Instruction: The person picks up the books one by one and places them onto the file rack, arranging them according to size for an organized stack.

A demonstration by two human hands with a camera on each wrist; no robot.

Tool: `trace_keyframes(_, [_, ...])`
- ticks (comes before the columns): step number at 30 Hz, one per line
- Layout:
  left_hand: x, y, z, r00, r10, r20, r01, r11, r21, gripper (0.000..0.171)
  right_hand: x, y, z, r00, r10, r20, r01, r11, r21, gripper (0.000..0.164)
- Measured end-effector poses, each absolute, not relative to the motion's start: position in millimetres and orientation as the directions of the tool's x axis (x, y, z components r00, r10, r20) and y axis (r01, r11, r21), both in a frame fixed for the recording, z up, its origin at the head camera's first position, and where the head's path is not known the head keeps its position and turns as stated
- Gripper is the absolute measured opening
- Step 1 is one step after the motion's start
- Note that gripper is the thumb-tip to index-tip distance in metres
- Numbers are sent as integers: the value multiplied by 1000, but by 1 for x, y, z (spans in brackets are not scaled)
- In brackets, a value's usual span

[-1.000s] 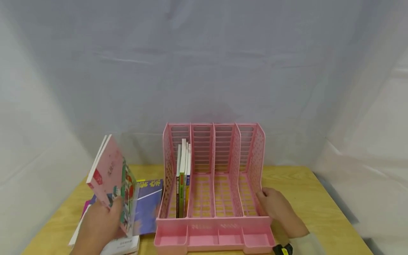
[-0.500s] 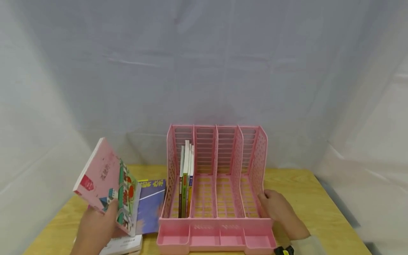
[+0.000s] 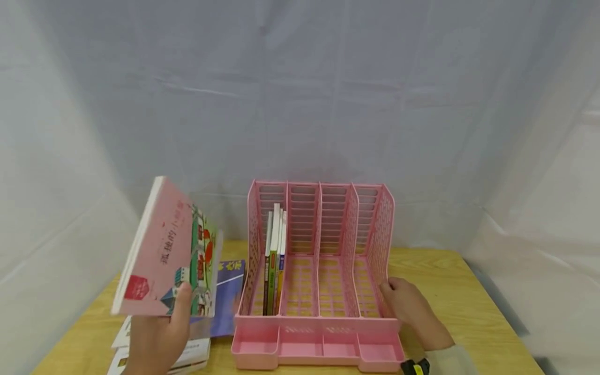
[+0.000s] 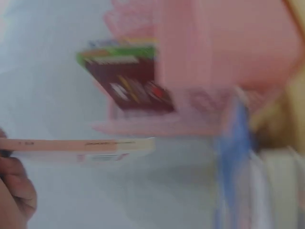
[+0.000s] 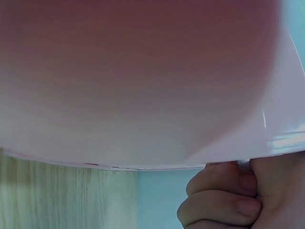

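My left hand point(image 3: 159, 328) holds a pink picture book point(image 3: 161, 245) by its lower edge, with the thumb across the illustrated cover. It is raised and tilted above the books on the left; in the left wrist view its spine point(image 4: 71, 144) runs level from the fingers point(image 4: 16, 181). At the right side wall of a pink desk file rack point(image 3: 319, 325), my right hand point(image 3: 412, 310) grips the wall's front edge. The right wrist view shows its curled fingers point(image 5: 219, 200) right at the pink plastic. Several thin books point(image 3: 274, 260) stand upright in the rack's leftmost compartment.
A blue-purple book point(image 3: 227, 302) lies left of the rack, touching or overlapping its side in this view. White-covered books point(image 3: 197, 354) lie below my left hand. The wooden table point(image 3: 436, 265) extends right, with pale sheeting point(image 3: 304, 104) behind.
My left hand has raised the picture book and swung it rightward, turning more of its cover toward the head camera. The right hand stays at the rack's wall.
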State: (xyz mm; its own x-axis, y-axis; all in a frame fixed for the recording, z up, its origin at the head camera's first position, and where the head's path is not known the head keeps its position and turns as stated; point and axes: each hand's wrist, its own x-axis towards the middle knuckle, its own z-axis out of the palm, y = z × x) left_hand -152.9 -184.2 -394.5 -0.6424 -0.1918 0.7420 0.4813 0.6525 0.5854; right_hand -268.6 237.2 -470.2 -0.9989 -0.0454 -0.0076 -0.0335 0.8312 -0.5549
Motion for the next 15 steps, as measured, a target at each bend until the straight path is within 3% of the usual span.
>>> trace_keyframes(2, [-150,-172,-379,-536,-192,822,612,582,535,66,-268,236,-470,-999,-44,-6,-33,834,-551,40])
trace_keyframes(4, [-147,-157,-367,-416,-188,890,706,549,446,59,-268,236,-470,-999,-39,-13,-25,837,-547,40])
trace_keyframes(7, [-148,-134,-354,-298,-157,941,801,495,337,51,-267,237,-469,-999,-34,-26,-15,840,-543,40])
trace_keyframes(8, [-150,-126,-351,-284,-132,950,824,473,312,50,-268,237,-469,-999,-33,-32,-10,838,-546,41])
trace_keyframes(15, [-174,-76,-333,-372,21,928,876,339,343,58,-271,235,-467,-999,-23,-26,-4,826,-564,42])
